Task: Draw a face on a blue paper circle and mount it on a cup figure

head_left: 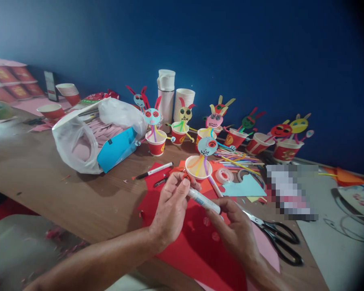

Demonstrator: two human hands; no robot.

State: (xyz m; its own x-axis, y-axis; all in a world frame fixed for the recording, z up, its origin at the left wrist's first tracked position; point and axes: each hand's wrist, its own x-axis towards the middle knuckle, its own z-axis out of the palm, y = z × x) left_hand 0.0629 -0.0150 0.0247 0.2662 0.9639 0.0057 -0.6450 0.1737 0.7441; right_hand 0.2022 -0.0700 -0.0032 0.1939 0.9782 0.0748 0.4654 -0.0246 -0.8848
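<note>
My left hand (172,208) pinches a small red paper piece (186,178) between thumb and fingertips. In my right hand (235,228) is a white glue tube (204,201), its far end touching or very near the red piece. Just behind my hands stands a paper cup (198,167) with a light blue one-eyed paper face (208,146) on coloured straws. Red paper sheets (197,250) lie beneath both hands.
Black-handled scissors (279,238) lie right of my right hand. Clear tape (224,176), straws (236,159) and a black marker (154,170) are behind. A plastic bag (75,141) stands left. Decorated cups (155,142) line the wall beside a white bottle (166,97).
</note>
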